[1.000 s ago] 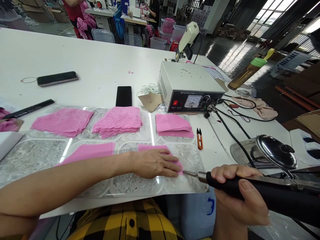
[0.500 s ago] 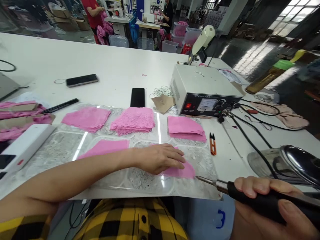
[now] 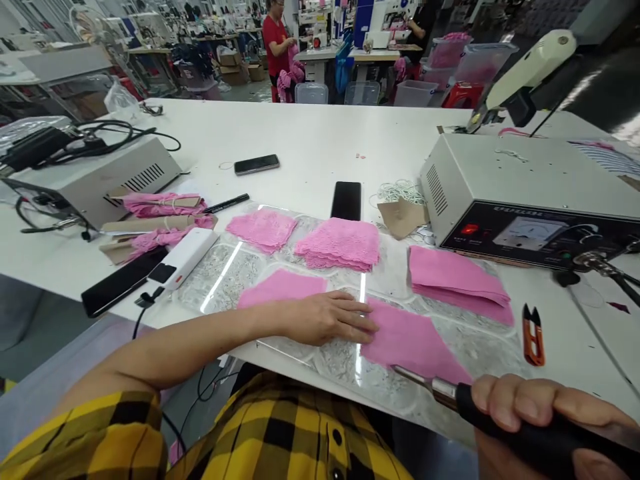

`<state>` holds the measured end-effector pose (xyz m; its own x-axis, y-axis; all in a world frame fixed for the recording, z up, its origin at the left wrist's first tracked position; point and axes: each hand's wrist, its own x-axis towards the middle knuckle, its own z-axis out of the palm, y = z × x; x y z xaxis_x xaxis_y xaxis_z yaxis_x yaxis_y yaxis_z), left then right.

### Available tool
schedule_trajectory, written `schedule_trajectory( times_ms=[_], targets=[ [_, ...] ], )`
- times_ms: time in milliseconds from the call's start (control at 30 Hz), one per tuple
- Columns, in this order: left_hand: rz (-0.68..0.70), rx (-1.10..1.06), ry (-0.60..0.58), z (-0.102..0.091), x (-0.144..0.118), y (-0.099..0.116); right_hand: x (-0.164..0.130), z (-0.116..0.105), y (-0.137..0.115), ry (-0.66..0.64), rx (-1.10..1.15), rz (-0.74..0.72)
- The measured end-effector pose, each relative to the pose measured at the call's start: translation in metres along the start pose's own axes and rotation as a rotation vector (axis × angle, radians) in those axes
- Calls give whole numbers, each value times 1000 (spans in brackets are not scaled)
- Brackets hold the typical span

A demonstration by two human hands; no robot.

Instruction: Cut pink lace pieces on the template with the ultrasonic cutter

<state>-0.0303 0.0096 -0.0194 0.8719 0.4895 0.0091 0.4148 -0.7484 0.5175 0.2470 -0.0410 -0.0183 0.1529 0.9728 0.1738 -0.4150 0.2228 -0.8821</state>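
Fingers (image 3: pixel 357 319) of the left hand (image 3: pixel 325 319) lie flat and slightly spread, tips touching the pink fabric piece (image 3: pixel 415 341) on the table (image 3: pixel 310 143). Right hand (image 3: pixel 545 417), partly cut off, is wrapped tight around the black tool handle (image 3: pixel 530 440); its metal tip (image 3: pixel 410 375) rests at the fabric's near edge.

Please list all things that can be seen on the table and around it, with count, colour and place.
fabric piece: 1, pink, on the clear mat under the tool tip
fabric stacks: 4, pink, along the mat
clear mat: 1, transparent, at the table's near edge
control box: 1, white, right
snips: 1, orange, right of the mat
phones: 2, black, behind the mat
left hand: flat on the mat, fingertips on the fabric piece
right hand: gripping the black handheld tool
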Motion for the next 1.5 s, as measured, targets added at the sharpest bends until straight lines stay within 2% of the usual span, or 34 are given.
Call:
schedule_trajectory(
  times_ms=[200, 367, 900, 1067, 1333, 1500],
  targets=[
    [1, 85, -33, -2, 1, 2, 2, 33, 6, -45, 18, -23],
    [-42, 121, -97, -4, 2, 5, 3, 45, 5, -85, 8, -50],
    [23, 130, 33, 5, 0, 0, 5, 49, 9, -70, -2, -37],
    [26, 150, 19, 6, 0, -1, 6, 51, 9, -94, -10, -39],
    [50, 165, 77, 11, -2, -4, 6, 53, 10, -97, -28, -38],
    [57, 210, 60, 11, -1, -4, 5, 56, 10, -88, -20, -29]
  ],
)
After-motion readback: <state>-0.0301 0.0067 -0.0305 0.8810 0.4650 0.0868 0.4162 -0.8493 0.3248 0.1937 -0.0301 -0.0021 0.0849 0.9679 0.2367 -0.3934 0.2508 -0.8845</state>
